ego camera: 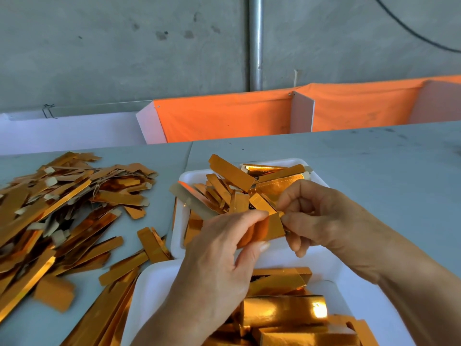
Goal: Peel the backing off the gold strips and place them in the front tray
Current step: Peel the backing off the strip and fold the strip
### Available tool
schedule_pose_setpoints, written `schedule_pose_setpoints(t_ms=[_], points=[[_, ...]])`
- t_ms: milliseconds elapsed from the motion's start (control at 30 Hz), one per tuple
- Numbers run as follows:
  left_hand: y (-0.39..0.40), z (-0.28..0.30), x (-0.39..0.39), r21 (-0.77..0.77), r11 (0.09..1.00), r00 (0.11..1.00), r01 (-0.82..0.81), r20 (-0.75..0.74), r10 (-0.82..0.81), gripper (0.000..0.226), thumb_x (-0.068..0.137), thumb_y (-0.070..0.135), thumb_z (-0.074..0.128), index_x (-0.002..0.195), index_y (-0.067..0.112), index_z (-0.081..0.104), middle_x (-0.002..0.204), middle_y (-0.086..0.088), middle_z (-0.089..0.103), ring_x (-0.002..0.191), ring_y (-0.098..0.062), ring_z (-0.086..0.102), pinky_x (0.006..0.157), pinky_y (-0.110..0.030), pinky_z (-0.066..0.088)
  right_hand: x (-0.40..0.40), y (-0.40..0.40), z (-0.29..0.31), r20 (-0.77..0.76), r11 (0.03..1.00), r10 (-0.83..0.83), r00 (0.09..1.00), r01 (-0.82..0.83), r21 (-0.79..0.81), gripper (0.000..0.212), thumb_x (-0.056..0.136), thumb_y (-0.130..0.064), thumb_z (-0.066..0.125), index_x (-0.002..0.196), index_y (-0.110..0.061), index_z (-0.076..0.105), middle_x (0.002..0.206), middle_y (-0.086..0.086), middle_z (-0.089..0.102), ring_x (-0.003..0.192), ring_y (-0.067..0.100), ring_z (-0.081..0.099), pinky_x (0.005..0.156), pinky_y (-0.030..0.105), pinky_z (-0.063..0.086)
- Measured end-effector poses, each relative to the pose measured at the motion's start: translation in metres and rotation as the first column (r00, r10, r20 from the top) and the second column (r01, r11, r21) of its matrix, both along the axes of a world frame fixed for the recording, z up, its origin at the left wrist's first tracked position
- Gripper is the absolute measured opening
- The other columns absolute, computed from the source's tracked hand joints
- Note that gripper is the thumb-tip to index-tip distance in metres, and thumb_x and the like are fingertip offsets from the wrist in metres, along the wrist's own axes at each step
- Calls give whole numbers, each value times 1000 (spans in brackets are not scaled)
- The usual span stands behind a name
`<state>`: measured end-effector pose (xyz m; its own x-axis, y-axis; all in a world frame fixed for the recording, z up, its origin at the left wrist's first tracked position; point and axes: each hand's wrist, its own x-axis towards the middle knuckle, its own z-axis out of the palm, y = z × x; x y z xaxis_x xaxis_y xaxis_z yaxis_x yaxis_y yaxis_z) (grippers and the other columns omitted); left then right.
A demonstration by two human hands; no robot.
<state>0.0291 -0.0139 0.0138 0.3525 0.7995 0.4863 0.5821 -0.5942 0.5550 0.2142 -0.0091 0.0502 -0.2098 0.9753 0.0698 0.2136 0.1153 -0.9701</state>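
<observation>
Two white foam trays sit on the grey worktop (374, 156), which fills the lower half of the view below a concrete wall (99, 46); along the far edge of the worktop stands an orange fabric bin (224, 118) with white dividers, and a metal pipe (255, 41) runs up the wall behind it; a broad heap of gold strips (62, 208) covers the left of the worktop, many showing pale backing tabs, and some reach down beside the near tray; the near tray (149, 283), at the bottom centre, holds folded gold pieces (284, 313) lying flat and shiny; the far tray (184, 178), just behind it and touching it, is piled with loose gold strips (229, 178) pointing many ways, several overhanging its left rim; the left hand (219, 258) is raised over the gap between the trays, its thumb and fingers curled round one gold strip (275, 226) from the left; the right hand (314, 213) meets it from the right, thumb and forefinger pinching that strip's right edge, the other fingers curled beneath; so each grip is clamped on the same strip, held in the air above the near edge of the far tray; whether any backing has lifted from it I cannot tell.
</observation>
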Motion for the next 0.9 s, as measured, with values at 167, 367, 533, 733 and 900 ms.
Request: schedule_pose_setpoints(t_ms=[167, 367, 533, 733, 900], points=[[1, 2, 3, 182, 982, 988, -52, -134, 78, 35, 83, 28, 60, 117, 22, 64, 108, 11, 67, 102, -7, 58, 83, -14, 40, -1, 4, -6, -9, 1000, -14, 1000, 14, 3, 10, 87, 2, 59, 92, -6, 59, 58, 3, 60, 52, 15, 60, 55, 21, 50], [0, 0, -1, 22, 1000, 998, 18, 63, -19, 35, 86, 28, 65, 121, 32, 62, 114, 22, 62, 111, 7, 52, 91, -9, 42, 8, 6, -6, -240, 970, 147, 959, -187, -154, 19, 76, -2, 66, 93, -4, 59, 62, 8, 58, 53, 16, 56, 53, 22, 50], [0, 0, 1, -3, 1000, 996, 28, 86, -28, 34, 86, 31, 65, 119, 35, 62, 111, 25, 62, 110, 8, 52, 89, -4, 39, 7, 6, -6, -237, 975, 105, 966, -146, -166, 19, 71, -7, 65, 89, -6, 60, 60, 9, 59, 51, 16, 56, 51, 22, 50], [2, 3, 2, 175, 984, 992, -26, -119, 48, 36, 82, 28, 60, 116, 21, 65, 109, 11, 67, 101, -4, 58, 86, -13, 42, 1, 9, -12, -119, 993, 3, 993, -18, -119, 11, 86, 4, 57, 92, -5, 58, 57, 6, 60, 50, 15, 57, 53, 22, 49], [3, 2, 1, 208, 978, 994, -28, -99, 49, 35, 80, 25, 63, 114, 17, 68, 108, 9, 68, 101, -3, 58, 86, -20, 48, 2, 8, -14, -124, 996, 55, 991, -63, -66, 9, 87, -4, 64, 93, -5, 58, 61, 7, 61, 54, 16, 58, 56, 22, 50]])
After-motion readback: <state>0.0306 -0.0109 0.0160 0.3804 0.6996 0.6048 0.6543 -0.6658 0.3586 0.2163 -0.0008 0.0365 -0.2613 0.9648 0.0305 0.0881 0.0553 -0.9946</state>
